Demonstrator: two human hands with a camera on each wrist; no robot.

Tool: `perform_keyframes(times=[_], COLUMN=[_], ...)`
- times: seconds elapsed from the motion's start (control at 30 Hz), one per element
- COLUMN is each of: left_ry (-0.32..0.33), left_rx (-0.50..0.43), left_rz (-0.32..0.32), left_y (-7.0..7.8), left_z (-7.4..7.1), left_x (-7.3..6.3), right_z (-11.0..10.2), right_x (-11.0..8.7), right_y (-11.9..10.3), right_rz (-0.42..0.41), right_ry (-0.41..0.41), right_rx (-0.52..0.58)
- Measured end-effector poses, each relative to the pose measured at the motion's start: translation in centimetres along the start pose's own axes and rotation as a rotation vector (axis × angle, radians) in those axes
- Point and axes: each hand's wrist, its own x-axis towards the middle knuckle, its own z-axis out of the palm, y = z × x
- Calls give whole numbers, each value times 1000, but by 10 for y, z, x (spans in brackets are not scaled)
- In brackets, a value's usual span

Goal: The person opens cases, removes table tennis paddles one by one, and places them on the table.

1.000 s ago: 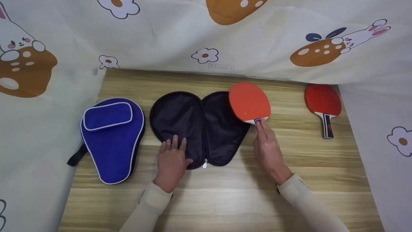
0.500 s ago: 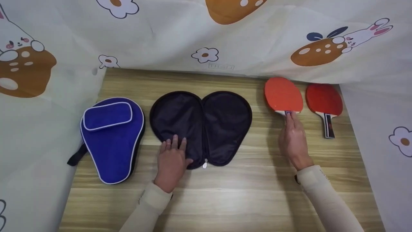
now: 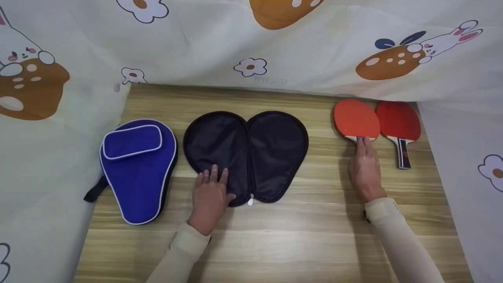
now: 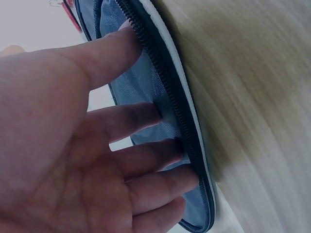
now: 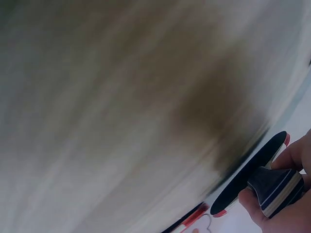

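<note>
My right hand (image 3: pixel 365 173) grips the handle of a red-faced table tennis paddle (image 3: pixel 357 118). In the right wrist view the paddle's dark underside (image 5: pixel 250 172) shows, with thumb and fingers around the handle (image 5: pixel 279 189). A second red paddle (image 3: pixel 399 121) lies just to its right, partly overlapped by the held one in the head view. My left hand (image 3: pixel 211 196) rests with spread fingers on the left half of an unzipped paddle case (image 3: pixel 220 137), its dark lining facing up. In the left wrist view the fingertips lie just inside the zipper edge (image 4: pixel 170 92).
A blue paddle case (image 3: pixel 143 181) with white piping and a front pocket lies at the left, a black strap (image 3: pixel 95 190) sticking out. Patterned cloth (image 3: pixel 196 43) hangs around the back and sides of the wooden table (image 3: pixel 298 243).
The right hand has carried its paddle rightward from over the open case to beside the second paddle, lower at the end. The left hand stays in place.
</note>
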Motion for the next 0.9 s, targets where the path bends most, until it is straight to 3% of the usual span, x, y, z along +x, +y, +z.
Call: perform_keyframes(times=[0.2,0.6,0.9], left_ry=[12,-13,5], left_rx=[-12,-12,-27], left_rz=[1,3,0], left_y=[0,-1,-1], left_z=[0,1,1], left_x=[0,0,0], right_z=[2,3,3], right_x=[5,7,6], right_y=[4,2,3], right_rz=[7,29,13], right_ry=[-1,-118,-178], right_rx=[1,-15,-7])
